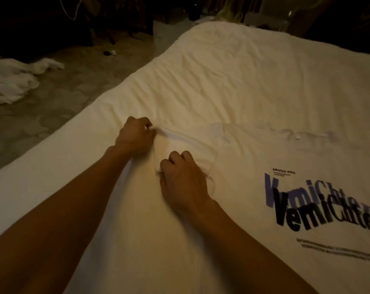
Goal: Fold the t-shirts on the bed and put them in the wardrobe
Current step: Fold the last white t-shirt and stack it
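A white t-shirt [254, 166] with black and purple lettering lies spread flat on the white bed [232, 77], its collar toward the right. Its left sleeve [190, 143] sticks out toward the bed's left side. My left hand [135, 134] pinches the far corner of the sleeve's hem. My right hand [182, 177] grips the near corner of the same hem with curled fingers. Both forearms reach in from the bottom left.
The bed's left edge runs diagonally beside a tiled floor [74, 85]. A heap of white cloth [12, 79] lies on the floor at far left. Dark furniture and a white cable [74, 9] stand at the back. A small dark object [109, 53] sits on the floor.
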Demonstrator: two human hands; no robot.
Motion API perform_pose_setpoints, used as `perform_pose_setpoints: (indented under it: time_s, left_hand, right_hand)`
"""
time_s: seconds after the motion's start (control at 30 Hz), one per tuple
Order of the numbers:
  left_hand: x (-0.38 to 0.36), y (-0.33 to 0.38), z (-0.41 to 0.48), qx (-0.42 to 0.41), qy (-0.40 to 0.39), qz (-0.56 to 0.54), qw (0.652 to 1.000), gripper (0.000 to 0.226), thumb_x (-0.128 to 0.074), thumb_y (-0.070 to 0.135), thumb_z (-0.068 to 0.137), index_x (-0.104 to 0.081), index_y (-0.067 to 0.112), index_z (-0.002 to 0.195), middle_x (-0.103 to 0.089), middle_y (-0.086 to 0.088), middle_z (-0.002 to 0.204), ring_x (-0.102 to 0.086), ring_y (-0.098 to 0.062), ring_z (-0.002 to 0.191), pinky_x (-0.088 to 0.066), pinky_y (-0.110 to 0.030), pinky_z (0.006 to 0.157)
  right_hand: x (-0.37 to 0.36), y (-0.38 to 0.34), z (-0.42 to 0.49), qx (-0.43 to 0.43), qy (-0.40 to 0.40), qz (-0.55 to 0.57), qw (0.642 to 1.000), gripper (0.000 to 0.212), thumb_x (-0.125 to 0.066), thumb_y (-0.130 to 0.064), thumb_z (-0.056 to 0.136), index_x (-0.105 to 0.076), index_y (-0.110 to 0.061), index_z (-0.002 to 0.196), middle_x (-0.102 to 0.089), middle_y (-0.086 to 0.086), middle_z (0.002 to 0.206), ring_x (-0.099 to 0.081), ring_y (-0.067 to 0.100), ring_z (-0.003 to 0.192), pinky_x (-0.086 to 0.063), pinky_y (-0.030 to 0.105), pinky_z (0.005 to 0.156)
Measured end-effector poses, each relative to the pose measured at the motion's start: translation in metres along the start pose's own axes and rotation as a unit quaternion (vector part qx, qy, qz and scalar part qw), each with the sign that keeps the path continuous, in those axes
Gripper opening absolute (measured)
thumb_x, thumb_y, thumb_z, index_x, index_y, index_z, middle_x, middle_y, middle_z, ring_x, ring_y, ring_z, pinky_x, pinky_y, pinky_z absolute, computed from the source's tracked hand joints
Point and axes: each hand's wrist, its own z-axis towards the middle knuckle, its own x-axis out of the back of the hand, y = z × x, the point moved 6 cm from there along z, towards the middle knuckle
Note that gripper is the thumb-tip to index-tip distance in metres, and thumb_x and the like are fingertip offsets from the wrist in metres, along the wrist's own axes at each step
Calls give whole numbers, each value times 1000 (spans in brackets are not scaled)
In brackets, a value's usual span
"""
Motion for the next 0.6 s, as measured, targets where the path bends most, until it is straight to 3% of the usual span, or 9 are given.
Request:
perform_pose_setpoints:
  time_s: [0.1,0.2,0.3,0.4,0.5,0.6]
  left_hand:
    - [8,2,-1,10,26,-64,998,22,-61,32,95,-66,12,98,-66,-9,96,-63,-25,87,-50,-34,75]
    - [23,16,-5,38,23,-157,987,15,-63,26,92,-64,12,89,-66,-5,84,-63,-22,81,-50,-31,69]
    - [35,36,-6,58,19,-235,970,11,-64,23,90,-66,12,86,-68,-9,88,-66,-24,85,-57,-38,76]
    - [39,76,-9,48,17,-289,956,15,-65,20,91,-68,6,92,-67,-8,86,-64,-23,83,-54,-33,70]
    - [34,126,-13,39,18,-330,943,18,-65,20,93,-69,3,95,-69,-11,91,-67,-23,84,-54,-30,67]
    - [14,173,-18,30,15,-348,937,19,-66,22,94,-69,4,93,-70,-15,94,-67,-22,83,-59,-39,76]
  right_hand:
    - [5,-3,3,-9,11,55,998,8,-67,-17,86,-64,-12,80,-60,7,80,-56,29,73,-45,36,57]
    - [21,8,6,-91,10,143,985,13,-57,-24,93,-63,-15,85,-64,4,80,-60,25,72,-50,40,65]
    - [45,32,4,-190,38,225,955,10,-61,-26,90,-63,-19,83,-66,-5,74,-63,16,68,-55,41,66]
    - [74,60,-5,-267,60,274,922,9,-67,-26,88,-64,-21,81,-66,-8,71,-63,9,65,-58,38,66]
    - [99,92,-21,-315,75,313,893,13,-70,-25,87,-61,-22,78,-68,-5,72,-68,13,66,-60,39,67]
    - [120,128,-45,-360,83,323,871,13,-69,-25,85,-61,-22,75,-70,-3,69,-71,17,66,-61,43,67]
